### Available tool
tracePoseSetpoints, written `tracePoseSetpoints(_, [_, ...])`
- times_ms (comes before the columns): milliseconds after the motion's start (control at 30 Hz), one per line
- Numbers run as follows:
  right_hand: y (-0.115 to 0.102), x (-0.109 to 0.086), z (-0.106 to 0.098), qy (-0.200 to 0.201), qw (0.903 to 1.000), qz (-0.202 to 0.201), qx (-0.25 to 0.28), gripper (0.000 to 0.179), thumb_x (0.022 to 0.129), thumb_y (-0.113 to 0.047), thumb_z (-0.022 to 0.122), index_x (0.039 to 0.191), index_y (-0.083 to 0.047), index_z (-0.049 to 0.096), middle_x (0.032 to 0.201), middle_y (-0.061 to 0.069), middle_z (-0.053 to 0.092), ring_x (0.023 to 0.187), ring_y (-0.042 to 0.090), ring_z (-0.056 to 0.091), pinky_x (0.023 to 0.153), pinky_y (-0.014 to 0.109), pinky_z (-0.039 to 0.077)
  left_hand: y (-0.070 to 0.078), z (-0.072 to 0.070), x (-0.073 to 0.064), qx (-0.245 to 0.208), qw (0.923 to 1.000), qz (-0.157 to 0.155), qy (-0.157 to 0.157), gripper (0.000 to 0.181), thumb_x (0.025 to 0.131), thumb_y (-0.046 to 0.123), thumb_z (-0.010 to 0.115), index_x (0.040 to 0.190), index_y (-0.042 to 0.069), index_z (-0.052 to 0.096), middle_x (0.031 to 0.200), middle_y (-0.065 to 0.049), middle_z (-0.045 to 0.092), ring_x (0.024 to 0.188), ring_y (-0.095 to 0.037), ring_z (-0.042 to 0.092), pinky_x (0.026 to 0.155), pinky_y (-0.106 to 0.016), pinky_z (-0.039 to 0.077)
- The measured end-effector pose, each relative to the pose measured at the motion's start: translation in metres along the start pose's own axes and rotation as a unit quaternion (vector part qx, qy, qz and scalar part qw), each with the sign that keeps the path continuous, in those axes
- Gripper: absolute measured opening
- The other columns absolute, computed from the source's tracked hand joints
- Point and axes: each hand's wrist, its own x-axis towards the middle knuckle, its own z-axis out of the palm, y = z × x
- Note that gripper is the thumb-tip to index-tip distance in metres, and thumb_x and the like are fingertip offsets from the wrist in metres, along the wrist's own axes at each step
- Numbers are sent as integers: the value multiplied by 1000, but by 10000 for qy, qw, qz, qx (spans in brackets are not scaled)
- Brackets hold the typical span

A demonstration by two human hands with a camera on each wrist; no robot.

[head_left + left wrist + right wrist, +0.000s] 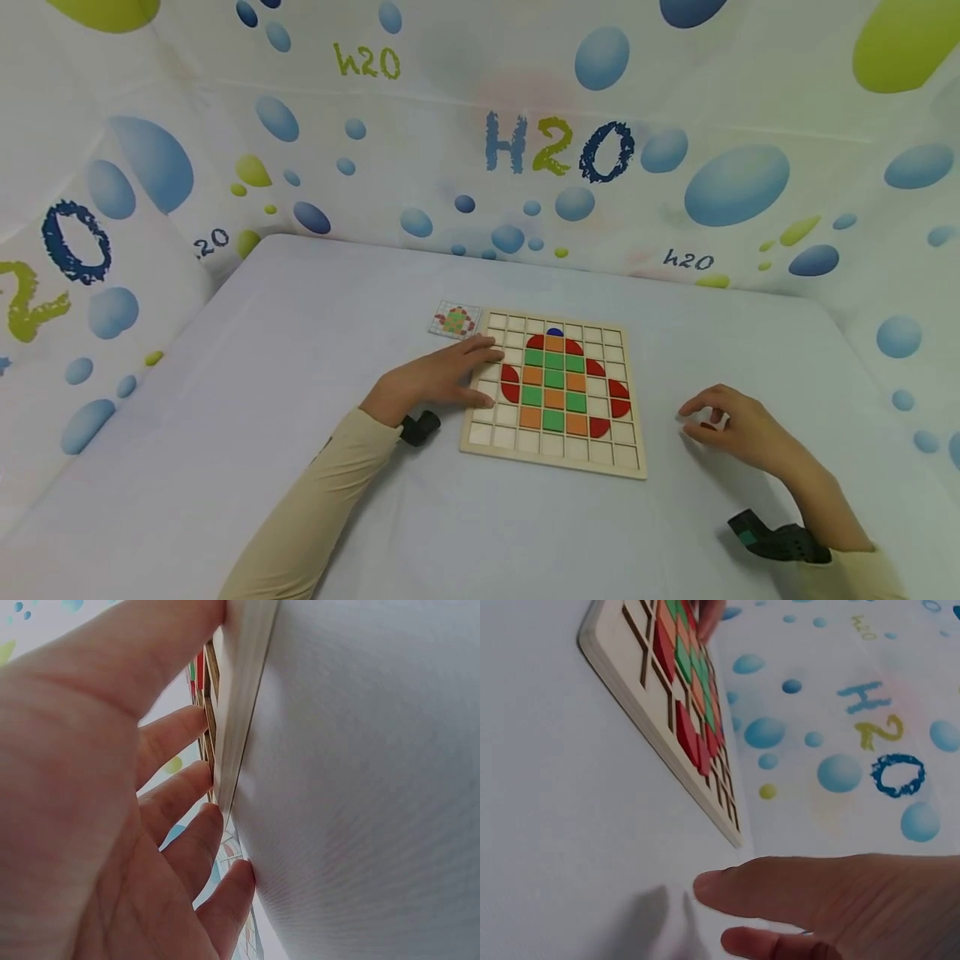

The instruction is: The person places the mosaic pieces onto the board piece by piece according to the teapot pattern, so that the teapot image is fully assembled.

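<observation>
A light wooden grid board (506,437) lies on the white-covered table, holding green squares (554,378), orange squares (554,398) and red quarter-circle pieces (599,427). A single blue piece (554,332) sits at the pattern's far end. My left hand (431,377) lies at the board's left edge with fingers spread, fingertips touching the frame. Away to the board's right, my right hand (746,429) hovers over the table, thumb and index finger arched with tips apart. A small dark red patch (708,426) shows among its fingers; whether it is held is unclear.
A small pattern card (454,320) with a similar coloured figure lies beyond the left hand, beside the board's far left corner. Behind the table hangs a white backdrop (435,175) with blue and green drops and H2O lettering. Dark wrist cameras (780,540) are strapped to both wrists.
</observation>
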Motion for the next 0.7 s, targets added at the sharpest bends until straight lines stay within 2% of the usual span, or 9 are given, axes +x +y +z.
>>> tracePoseSetpoints(167, [4,-3,-8,-533,9968,595,-55,23,79,-10,80,97,-2,69,88,5,57,73,14,47,56,22,42,2,-1,-1,-3,10000,-88,-25,73,91,37,69,150,9,36,160,-13,21,146,-32,23,115,-48,27])
tracePoseSetpoints(333, [10,-4,-10,-946,9921,818,68,26,78,-9,79,100,-1,67,84,2,57,72,15,50,57,23,44,3,-1,-2,-12,10000,-98,-9,73,91,37,70,150,10,37,160,-13,21,146,-32,23,115,-48,27])
tracePoseSetpoints(700, [11,-3,-10,-929,9925,796,55,17,81,-7,76,96,-3,68,84,0,62,76,16,55,60,24,47,1,-1,-2,-70,10000,-51,-15,73,91,37,69,151,9,36,160,-13,21,146,-32,23,115,-48,27])
